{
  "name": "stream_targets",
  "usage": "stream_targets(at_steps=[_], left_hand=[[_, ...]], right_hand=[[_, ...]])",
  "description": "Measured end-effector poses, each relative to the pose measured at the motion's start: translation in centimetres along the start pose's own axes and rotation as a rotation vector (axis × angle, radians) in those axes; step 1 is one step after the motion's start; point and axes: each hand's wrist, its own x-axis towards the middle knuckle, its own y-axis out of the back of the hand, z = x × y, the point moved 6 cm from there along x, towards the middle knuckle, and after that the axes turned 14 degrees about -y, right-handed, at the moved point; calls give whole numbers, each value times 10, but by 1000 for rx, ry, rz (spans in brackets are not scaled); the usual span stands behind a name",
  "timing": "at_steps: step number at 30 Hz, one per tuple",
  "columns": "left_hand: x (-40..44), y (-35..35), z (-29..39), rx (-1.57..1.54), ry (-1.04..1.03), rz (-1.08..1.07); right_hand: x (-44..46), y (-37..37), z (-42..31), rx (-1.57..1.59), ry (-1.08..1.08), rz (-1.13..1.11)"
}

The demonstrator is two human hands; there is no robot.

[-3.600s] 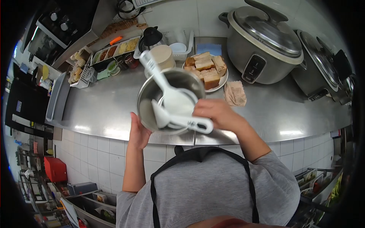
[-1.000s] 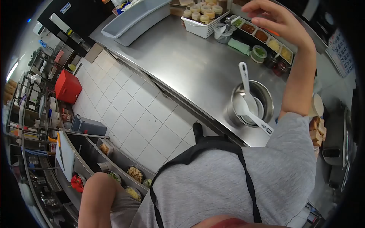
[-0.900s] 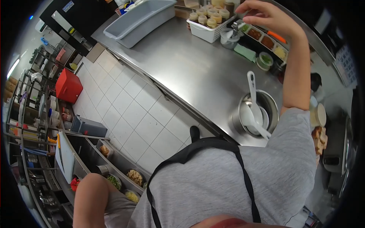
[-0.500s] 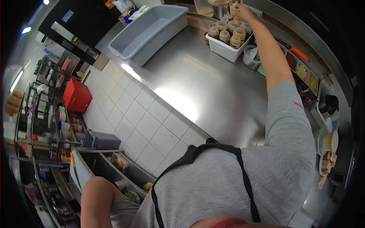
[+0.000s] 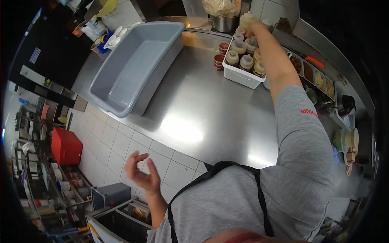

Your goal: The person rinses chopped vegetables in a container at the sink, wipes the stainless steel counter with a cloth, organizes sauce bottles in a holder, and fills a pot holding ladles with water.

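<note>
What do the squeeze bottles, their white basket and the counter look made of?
Squeeze bottles: probably plastic, translucent, as contents show through. White basket: likely molded plastic, with smooth, uniform front wall. Counter: apparently stainless steel, satin, given blurred light reflections.

Bus tub (image 5: 162, 75) on countertop (image 5: 202, 105) at left, squeeze bottles (image 5: 246, 62) in basket (image 5: 241, 79) at right, stacked sauce cups (image 5: 219, 61) just left of basket, metal pot (image 5: 224, 25) behind

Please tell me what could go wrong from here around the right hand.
The right hand is at a pale bottle by the rear of the crowded white basket; moving it might knock neighbouring bottles. Stacked red cups stand close beside the basket, so a nudge could topple them.
</note>
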Motion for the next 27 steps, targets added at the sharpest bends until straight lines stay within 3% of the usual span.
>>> stream_targets(at_steps=[3,10,17,23,27], left_hand=[[-4,-25,-22,-110,38,-161],[7,-46,-74,-260,101,-141],[4,-63,-90,-358,180,-211],[1,-74,-92,-414,198,-241],[2,-76,-99,-414,267,-236]], right_hand=[[-5,-8,7,12,-93,82],[-21,-4,23,337,-136,206],[-31,9,18,235,-67,157],[-15,-5,19,200,-209,-43],[-17,-6,15,210,-160,117]])
